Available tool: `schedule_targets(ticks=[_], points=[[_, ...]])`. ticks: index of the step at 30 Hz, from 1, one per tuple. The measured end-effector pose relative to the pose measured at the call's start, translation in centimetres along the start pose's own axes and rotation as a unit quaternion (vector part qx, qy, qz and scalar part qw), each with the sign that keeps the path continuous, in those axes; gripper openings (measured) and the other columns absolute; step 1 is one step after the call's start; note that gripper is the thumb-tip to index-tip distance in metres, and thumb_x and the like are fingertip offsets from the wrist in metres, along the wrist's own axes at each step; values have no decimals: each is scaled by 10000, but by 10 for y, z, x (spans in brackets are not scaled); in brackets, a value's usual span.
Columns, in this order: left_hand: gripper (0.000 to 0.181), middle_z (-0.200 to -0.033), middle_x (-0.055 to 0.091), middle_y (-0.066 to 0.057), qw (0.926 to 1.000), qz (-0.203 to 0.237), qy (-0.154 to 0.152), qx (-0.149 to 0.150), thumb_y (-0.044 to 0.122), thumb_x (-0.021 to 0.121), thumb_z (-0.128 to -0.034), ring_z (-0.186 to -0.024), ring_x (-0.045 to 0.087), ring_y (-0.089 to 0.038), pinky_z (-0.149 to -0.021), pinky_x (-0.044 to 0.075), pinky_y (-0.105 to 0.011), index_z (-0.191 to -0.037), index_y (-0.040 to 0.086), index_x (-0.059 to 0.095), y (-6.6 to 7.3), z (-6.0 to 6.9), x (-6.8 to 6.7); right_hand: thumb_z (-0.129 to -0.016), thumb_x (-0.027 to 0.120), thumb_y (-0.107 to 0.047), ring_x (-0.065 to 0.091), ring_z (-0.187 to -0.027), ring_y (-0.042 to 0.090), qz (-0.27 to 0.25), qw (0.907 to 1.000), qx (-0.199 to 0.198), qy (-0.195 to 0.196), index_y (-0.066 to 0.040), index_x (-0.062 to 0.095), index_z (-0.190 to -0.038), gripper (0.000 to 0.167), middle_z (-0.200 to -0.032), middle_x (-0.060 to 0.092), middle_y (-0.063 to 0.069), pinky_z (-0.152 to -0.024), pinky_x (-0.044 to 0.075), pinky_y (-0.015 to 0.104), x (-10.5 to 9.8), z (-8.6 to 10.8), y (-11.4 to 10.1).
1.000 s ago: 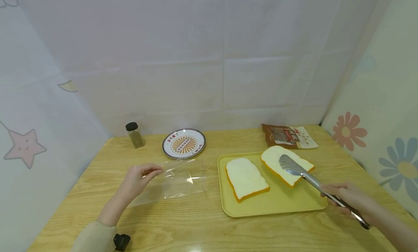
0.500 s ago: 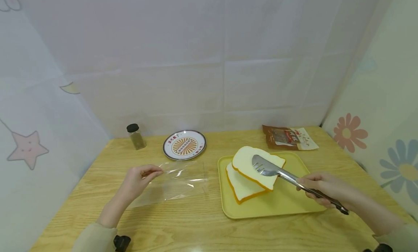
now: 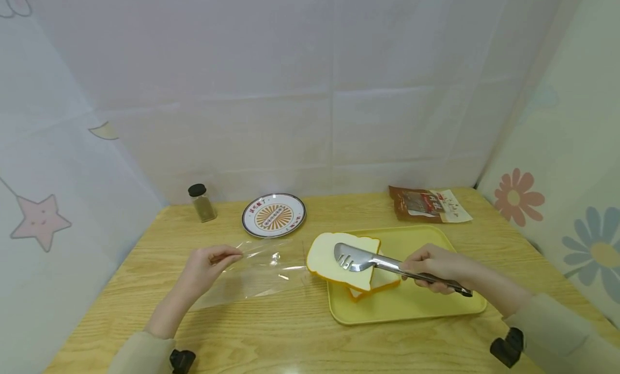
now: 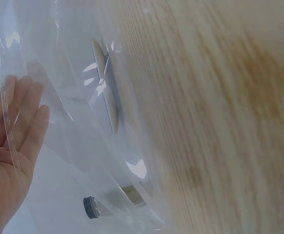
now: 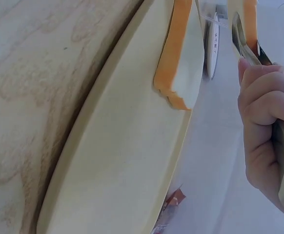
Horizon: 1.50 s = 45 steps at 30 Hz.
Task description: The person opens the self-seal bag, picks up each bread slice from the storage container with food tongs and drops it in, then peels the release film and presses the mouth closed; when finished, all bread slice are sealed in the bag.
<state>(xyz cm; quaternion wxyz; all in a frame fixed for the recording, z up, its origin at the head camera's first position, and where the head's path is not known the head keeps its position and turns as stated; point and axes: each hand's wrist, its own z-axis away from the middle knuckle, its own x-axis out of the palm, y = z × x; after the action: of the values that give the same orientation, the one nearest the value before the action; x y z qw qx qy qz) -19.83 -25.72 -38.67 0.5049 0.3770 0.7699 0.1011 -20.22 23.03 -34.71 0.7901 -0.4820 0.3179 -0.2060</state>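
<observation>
Tongs in the head view reach leftward from the right hand, whose fingers wrap round the handle, and they grip the upper bread slice. That slice overhangs the left rim of the tray, its far end near the clear bag; the slotted head lies broadly across its top, presumably to hold it level. The lower bread slice rests on the tray, largely covered from this angle. Well apart from the right, the left hand pinches the bag's edge, a raised grip that seems meant to hold it off the table. Behind are the jar, the plate and the packet. The bag's near outline fades into the wood grain.

The left wrist view looks through the bag, which hazes plate and jar. The thumb is mostly cut off at the border, so where the bag's mouth lies is hard to judge.

From the right wrist, the tongs' two arms straddle the held slice, and a gap parts it from the lower one. The top border cuts off both slices; only a corner of the packet shows.
</observation>
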Motion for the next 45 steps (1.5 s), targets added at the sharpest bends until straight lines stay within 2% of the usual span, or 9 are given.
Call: schedule_targets(ticks=[8, 12, 19, 26, 35, 41, 45], points=[[95, -878, 738, -36, 9998, 127, -55, -108, 56, 684, -840, -798, 656, 5, -676, 578, -202, -909, 86, 743, 1, 2, 1, -975, 512, -295, 341, -354, 11, 214, 9996, 3, -160, 107, 632, -981, 419, -546, 475, -38, -341, 312, 151, 3, -20, -8], [102, -890, 738, -41, 9998, 169, -61, -99, 52, 685, -838, -807, 657, 4, -680, 578, -200, -910, 93, 745, 0, 3, 3, -967, 524, -295, 333, -353, 18, 234, 9993, 137, -239, 87, 646, -967, 402, -533, 476, -37, -342, 304, 157, 5, -28, -13], [101, -906, 737, -37, 9994, 249, -133, -195, 67, 678, -848, -822, 672, -31, -700, 577, -199, -914, 104, 744, 1, 3, 4, -963, 530, -311, 332, -353, 24, 259, 9986, 240, -402, 115, 625, -995, 437, -533, 485, -36, -341, 298, 158, 5, -41, -18], [97, -898, 738, -42, 9997, 64, -146, -181, 56, 685, -840, -820, 694, -106, -704, 582, -210, -914, 80, 744, 3, 4, 5, -960, 533, -299, 335, -355, 29, 96, 9982, 326, -501, 128, 614, -1016, 438, -537, 489, -35, -335, 301, 156, 2, -44, -20], [106, -896, 740, -35, 9999, 8, -111, -108, 40, 688, -832, -829, 692, -101, -720, 586, -233, -918, 68, 743, 2, 5, 3, -972, 511, -250, 335, -362, 25, -323, 9965, 334, -691, 133, 587, -1049, 398, -559, 494, -41, -338, 324, 144, -8, -45, -24], [112, -867, 741, -26, 9999, -138, 40, 94, 25, 702, -814, -799, 697, -112, -690, 587, -224, -899, 85, 746, 2, 6, 4, -954, 544, -288, 338, -357, 30, -78, 9963, 483, -700, 125, 605, -1029, 425, -546, 488, -33, -334, 311, 153, -4, -45, -27], [119, -855, 741, -29, 9997, -157, 178, 100, 15, 707, -805, -780, 694, -90, -665, 582, -206, -890, 88, 747, 2, 7, 4, -941, 562, -298, 319, -353, 34, 123, 9962, 562, -657, 108, 628, -1002, 417, -534, 479, -27, -330, 294, 157, 1, -48, -28]])
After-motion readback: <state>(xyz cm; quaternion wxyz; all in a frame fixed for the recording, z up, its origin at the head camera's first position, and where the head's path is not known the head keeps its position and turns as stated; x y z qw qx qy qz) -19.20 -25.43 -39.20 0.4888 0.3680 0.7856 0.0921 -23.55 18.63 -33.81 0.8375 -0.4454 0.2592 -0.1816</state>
